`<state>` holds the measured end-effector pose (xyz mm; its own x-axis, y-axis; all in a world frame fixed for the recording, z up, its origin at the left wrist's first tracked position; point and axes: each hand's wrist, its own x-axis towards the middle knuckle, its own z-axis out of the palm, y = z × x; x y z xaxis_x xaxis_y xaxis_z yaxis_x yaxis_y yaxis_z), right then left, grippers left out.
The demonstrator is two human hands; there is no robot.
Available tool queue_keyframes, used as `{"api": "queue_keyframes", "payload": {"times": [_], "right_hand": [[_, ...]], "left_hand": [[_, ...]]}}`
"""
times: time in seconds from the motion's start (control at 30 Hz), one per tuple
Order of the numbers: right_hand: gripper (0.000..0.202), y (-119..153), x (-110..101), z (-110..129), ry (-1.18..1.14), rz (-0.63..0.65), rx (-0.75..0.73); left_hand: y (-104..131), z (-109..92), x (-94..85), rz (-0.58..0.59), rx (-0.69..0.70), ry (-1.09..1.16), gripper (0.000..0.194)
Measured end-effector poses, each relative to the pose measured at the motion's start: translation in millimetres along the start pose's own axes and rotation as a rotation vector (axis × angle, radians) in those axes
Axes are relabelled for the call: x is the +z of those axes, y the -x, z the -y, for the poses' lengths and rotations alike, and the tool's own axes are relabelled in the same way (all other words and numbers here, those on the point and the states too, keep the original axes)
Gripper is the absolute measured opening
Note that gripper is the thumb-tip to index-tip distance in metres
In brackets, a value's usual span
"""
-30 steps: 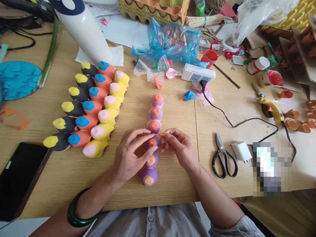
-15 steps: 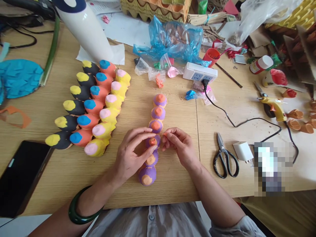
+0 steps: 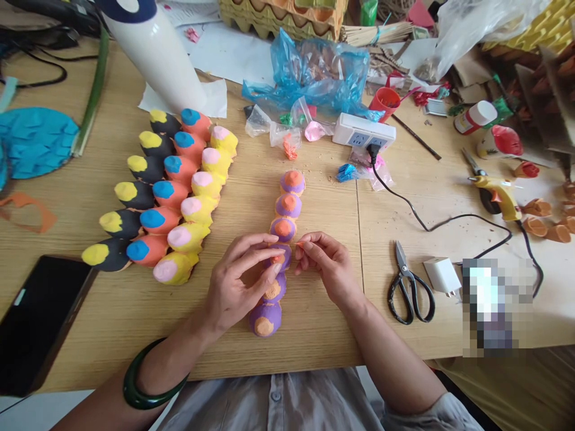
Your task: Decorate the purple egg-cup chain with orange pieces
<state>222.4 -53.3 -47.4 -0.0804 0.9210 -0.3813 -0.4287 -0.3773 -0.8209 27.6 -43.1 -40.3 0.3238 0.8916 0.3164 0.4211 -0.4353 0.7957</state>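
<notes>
A strip of purple egg-carton bumps (image 3: 266,312) lies upright in front of me. Its three far bumps have smooth orange tips, and the two nearest have bare tan tips. My left hand (image 3: 242,278) is at the fourth bump, thumb and fingers around a small orange clay piece (image 3: 275,259) on its tip. Just right of the strip, my right hand (image 3: 326,263) pinches a tiny orange bit (image 3: 300,244) between thumb and forefinger. To the left stand three finished rows of bumps (image 3: 173,191), black with yellow, orange with blue and yellow with pink tips.
Black-handled scissors (image 3: 404,281), a white adapter (image 3: 442,275) and a yellow glue gun (image 3: 498,194) lie at the right. A power strip (image 3: 365,131) with a cord and a blue plastic bag (image 3: 318,72) are at the back. A black phone (image 3: 42,323) is at the left.
The near end of the purple strip has shifted slightly left, and my left hand has moved slightly left with it. My right hand has stayed in place.
</notes>
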Motion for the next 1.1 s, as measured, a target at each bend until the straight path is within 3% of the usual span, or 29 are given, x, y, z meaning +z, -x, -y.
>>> {"api": "queue_keyframes", "payload": {"times": [0.6,0.83,0.97,1.1], "right_hand": [[0.028,-2,1,-6,-0.025,0.062,-0.010],[0.029,-6,-3,-7,-0.059,0.029,-0.065],[0.035,-7,-3,-9,-0.069,0.023,-0.116],[0.039,-10,-6,-8,-0.084,-0.018,-0.147]], "left_hand": [[-2,11,0.9,0.022,-0.115,0.143,0.012],[1,12,-4.8,0.001,-0.277,0.262,0.025],[7,11,-14.9,-0.039,-0.272,0.175,0.024],[28,18,-20.7,-0.084,-0.231,0.021,0.020]]}}
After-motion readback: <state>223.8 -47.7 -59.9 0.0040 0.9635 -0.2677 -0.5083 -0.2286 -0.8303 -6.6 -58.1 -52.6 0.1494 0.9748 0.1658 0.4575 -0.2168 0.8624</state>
